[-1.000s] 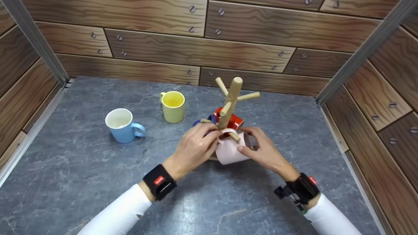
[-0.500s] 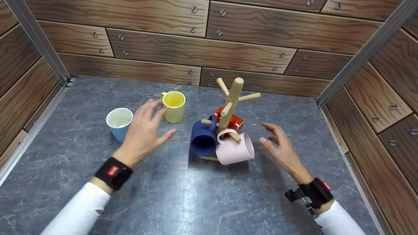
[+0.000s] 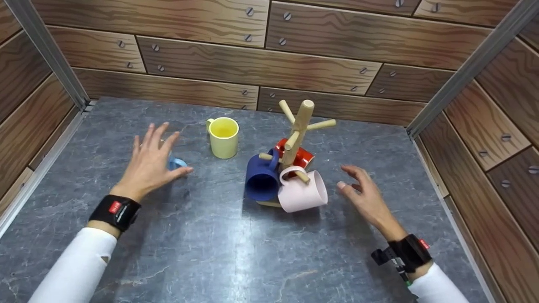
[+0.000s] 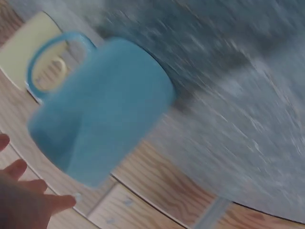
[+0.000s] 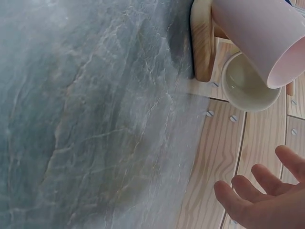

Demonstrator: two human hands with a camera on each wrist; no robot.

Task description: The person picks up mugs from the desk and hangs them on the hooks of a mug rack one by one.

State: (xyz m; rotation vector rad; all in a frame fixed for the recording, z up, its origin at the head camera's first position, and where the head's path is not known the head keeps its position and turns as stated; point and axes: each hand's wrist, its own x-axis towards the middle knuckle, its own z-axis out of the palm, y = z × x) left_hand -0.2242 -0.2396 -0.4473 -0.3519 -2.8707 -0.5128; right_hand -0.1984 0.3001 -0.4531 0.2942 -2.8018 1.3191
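My left hand is spread over the light blue mug, fingers apart. In the head view it hides all of that mug but the handle; the left wrist view shows the blue mug whole, with the fingers off its rim side. To the right, my right hand hovers with loosely bent fingers, holding nothing, beside the pink mug. That mug hangs by its handle on a lower peg of the wooden mug tree. A dark blue mug and a red mug also hang low on the tree.
A yellow mug stands upright between my left hand and the tree, its handle to the left. Bare pegs stick out near the tree's top. Wood-patterned walls enclose the grey marbled table at the back and sides.
Both hands have left the pink mug, which now hangs on its peg. My left hand has swung left over the light blue mug; my right hand has drawn back to the right.
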